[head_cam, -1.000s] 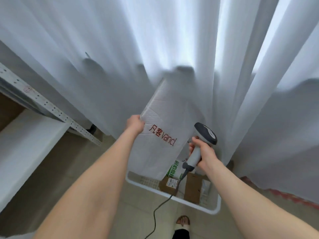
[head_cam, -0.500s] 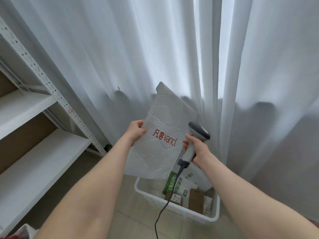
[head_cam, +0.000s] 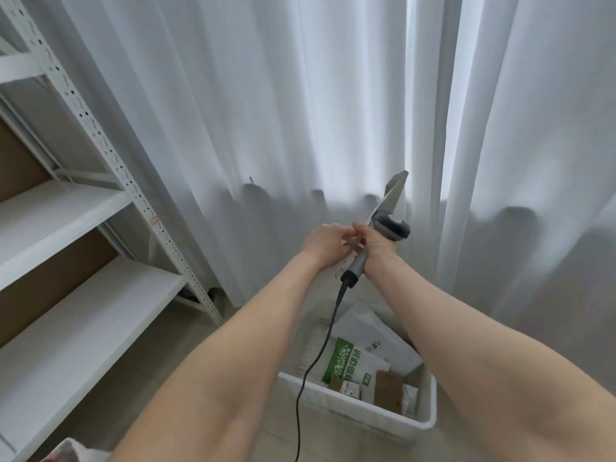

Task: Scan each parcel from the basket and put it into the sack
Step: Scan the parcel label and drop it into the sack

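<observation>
My left hand (head_cam: pixel 325 241) grips a flat white parcel (head_cam: pixel 393 191), which is turned edge-on so only its thin side shows, rising up and to the right. My right hand (head_cam: pixel 376 243) holds the grey barcode scanner (head_cam: pixel 391 225) by its handle, right against the parcel; the two hands touch. The scanner's dark cable (head_cam: pixel 320 348) hangs down past the white basket (head_cam: pixel 360 410) on the floor. Inside the basket lie a white mailer bag (head_cam: pixel 376 335), a green-and-white packet (head_cam: pixel 346 361) and small brown cardboard boxes (head_cam: pixel 388 390).
White metal shelving (head_cam: pixel 83 295) with perforated uprights stands on the left. White curtains (head_cam: pixel 300 111) hang straight ahead behind the hands. A bit of white fabric with red (head_cam: pixel 66 453) shows at the bottom left corner. The floor is pale tile.
The parcel has turned from face-on, showing its red print, to edge-on. Both hands came together at its lower part. The view shifted so the shelving and basket sit further right and lower.
</observation>
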`<action>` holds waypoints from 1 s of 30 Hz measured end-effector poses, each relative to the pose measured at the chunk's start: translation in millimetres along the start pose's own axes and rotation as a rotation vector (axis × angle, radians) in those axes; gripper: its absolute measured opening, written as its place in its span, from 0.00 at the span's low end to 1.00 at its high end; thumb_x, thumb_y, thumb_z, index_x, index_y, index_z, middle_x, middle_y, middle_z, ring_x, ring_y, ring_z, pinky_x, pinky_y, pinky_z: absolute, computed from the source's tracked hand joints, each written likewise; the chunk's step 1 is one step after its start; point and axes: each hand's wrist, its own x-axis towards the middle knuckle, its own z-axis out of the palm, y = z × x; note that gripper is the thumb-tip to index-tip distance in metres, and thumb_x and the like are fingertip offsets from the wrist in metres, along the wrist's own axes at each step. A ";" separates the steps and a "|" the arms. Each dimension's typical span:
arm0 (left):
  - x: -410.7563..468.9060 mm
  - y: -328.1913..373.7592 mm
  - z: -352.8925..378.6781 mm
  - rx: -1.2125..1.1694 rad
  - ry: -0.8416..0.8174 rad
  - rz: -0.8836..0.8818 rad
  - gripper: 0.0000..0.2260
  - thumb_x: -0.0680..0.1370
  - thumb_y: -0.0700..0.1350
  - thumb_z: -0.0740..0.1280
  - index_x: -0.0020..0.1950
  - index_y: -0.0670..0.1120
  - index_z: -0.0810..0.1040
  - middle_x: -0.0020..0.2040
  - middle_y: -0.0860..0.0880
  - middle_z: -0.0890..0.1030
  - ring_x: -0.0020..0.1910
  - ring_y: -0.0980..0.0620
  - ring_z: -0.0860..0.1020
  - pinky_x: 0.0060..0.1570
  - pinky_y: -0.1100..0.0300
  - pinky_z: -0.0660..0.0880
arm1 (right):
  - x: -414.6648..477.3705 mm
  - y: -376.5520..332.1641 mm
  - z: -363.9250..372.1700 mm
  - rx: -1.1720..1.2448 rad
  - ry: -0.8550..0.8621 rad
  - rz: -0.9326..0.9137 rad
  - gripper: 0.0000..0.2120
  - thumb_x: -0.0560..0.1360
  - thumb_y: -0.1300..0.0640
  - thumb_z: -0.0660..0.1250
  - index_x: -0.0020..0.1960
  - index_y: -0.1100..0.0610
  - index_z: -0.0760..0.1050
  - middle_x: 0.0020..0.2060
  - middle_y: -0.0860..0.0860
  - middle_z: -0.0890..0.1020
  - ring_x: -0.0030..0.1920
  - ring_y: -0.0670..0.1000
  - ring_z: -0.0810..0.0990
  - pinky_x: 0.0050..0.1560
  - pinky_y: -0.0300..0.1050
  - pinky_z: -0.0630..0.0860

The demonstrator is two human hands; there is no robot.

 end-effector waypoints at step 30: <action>-28.3 -162.3 -46.3 -1.217 0.227 -0.740 0.11 0.73 0.44 0.74 0.49 0.41 0.77 0.60 0.39 0.79 0.39 0.45 0.79 0.49 0.47 0.77 | 5.9 4.2 -21.7 -0.207 0.075 -0.058 0.16 0.67 0.69 0.67 0.55 0.62 0.78 0.51 0.59 0.81 0.51 0.60 0.80 0.57 0.60 0.77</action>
